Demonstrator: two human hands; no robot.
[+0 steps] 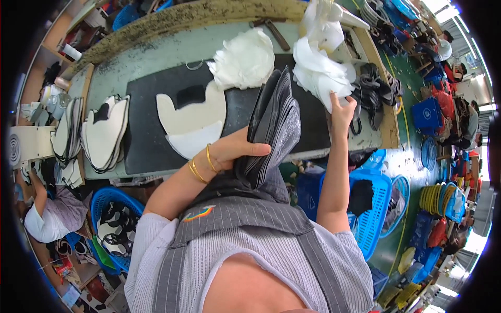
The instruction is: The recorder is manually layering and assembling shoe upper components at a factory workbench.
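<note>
A thick bundle of dark, flat cut pieces (276, 125) stands on edge in my left hand (240, 150), thumb across its near side. My right hand (342, 110) pinches the near edge of a pile of thin white cut sheets (319, 68). On the black mat (141, 130) lies a cream shoe-upper piece (190, 115), notched at its far side, with a white curved piece (195, 140) over its near end. Another heap of white sheets (242, 57) rests beyond it.
A hammer (276, 34) lies at the table's far side. Stacks of cream-and-black upper pieces (106, 130) stand at the left. Dark pieces (373, 88) lie right of my right hand. Blue baskets (373, 224) flank me below the table. Another person (49, 214) is at the left.
</note>
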